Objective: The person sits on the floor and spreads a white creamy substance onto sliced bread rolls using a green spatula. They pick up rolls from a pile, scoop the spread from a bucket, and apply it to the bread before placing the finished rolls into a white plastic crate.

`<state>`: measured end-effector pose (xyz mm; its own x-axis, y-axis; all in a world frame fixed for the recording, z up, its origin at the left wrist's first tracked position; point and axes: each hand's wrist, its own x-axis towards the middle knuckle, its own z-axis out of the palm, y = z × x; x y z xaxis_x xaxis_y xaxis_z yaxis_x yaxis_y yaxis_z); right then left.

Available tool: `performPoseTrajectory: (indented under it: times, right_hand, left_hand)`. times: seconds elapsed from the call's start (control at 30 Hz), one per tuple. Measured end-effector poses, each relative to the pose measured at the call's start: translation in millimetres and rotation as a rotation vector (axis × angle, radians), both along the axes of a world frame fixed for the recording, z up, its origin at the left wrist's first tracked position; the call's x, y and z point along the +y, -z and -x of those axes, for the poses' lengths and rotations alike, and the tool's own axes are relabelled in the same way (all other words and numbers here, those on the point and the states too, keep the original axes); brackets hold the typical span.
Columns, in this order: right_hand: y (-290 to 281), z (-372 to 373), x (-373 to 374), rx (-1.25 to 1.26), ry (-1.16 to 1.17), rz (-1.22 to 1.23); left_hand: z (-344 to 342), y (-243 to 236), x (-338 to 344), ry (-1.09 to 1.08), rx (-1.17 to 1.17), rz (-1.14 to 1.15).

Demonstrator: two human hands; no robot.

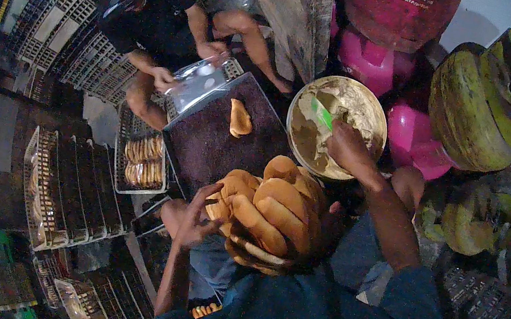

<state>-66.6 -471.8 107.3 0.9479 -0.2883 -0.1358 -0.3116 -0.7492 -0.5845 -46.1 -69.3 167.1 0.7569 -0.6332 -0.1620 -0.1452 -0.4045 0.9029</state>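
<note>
Left hand gripping a stack of golden buns, right hand holding a green spatula in a tub of cream, another person's hands handling a clear bag

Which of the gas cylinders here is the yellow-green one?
The yellow-green metal gas cylinder at the right edge, lying tilted; the other pink gas cylinders beside it are all pink or red.

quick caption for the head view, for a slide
Left hand steadies a stack of buns while the right hand dips a green spatula into a tub of cream.
</note>
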Motion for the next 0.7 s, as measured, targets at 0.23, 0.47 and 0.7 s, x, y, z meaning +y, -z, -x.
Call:
performPoseTrajectory:
  times: [0.23,0.47,0.7]
  right_hand:
    - [40.0,-34.9,27.6,-0.063,-0.074,0.076]
    - [75.4,-55.3,42.2,-0.026,0.209,-0.616]
    - [52.4,-29.4,11.3,-0.115,0.198,-1.066]
  left_hand:
    - [2.9,28.8,-26.5,0.149,0.017,0.123]
    - [-7.0,40.4,-71.5,0.423,-0.669,-0.093]
    - [7.4,11.4,-78.6,0.546,-0.487,-0.176]
